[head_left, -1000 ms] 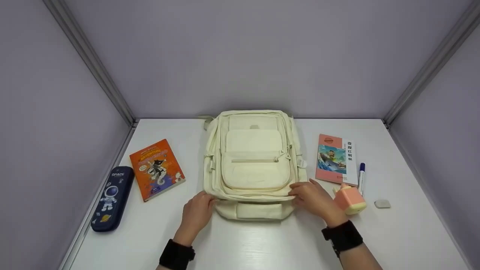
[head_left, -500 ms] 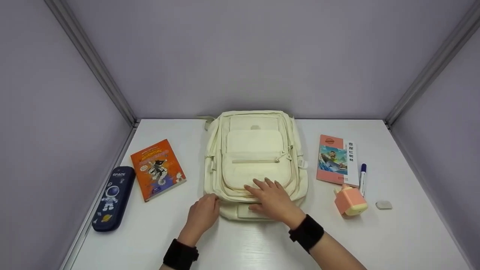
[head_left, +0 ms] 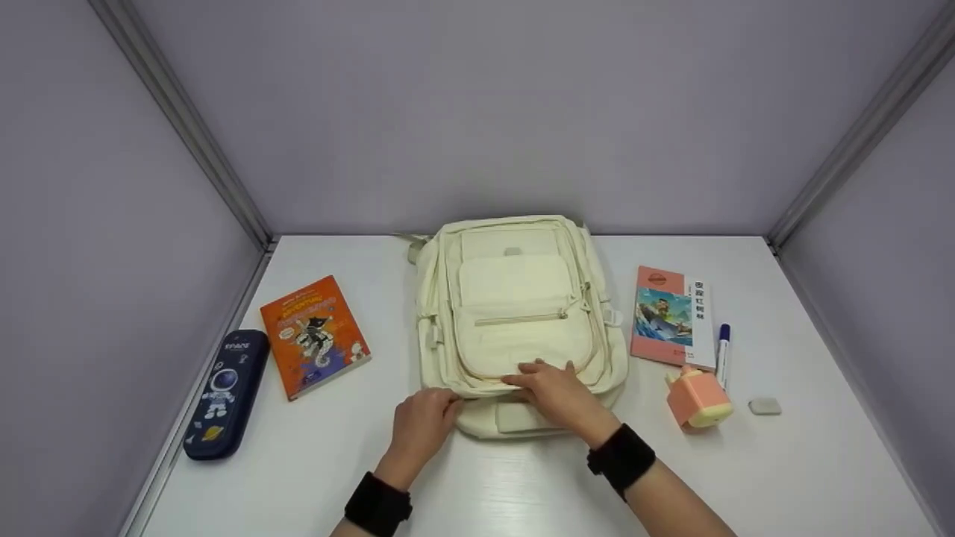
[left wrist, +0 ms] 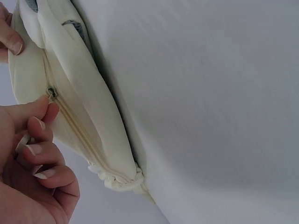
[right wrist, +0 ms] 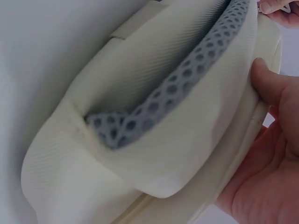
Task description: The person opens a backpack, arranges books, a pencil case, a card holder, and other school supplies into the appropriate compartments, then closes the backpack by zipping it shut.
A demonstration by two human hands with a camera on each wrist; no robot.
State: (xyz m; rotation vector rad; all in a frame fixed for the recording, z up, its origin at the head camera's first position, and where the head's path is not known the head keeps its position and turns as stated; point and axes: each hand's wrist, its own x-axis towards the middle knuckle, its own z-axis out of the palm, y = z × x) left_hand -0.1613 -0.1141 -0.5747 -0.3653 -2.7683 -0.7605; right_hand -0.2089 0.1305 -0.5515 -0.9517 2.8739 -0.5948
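here we pinch the zipper pull (left wrist: 52, 93) with our left hand (head_left: 424, 426), while our right hand (head_left: 563, 399) grips the cream backpack (head_left: 515, 280) on the tabletop (head_left: 477, 492).

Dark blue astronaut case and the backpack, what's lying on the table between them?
The orange book lies between the astronaut case and the backpack, in the head view.

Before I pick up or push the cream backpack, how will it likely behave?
The backpack will probably sag and fold, since its fabric bunches at one end of the zipper. Pushed, it would likely slide rather than tip, lying broad and low on the table. Weight is harder to guess: its inside is hidden.
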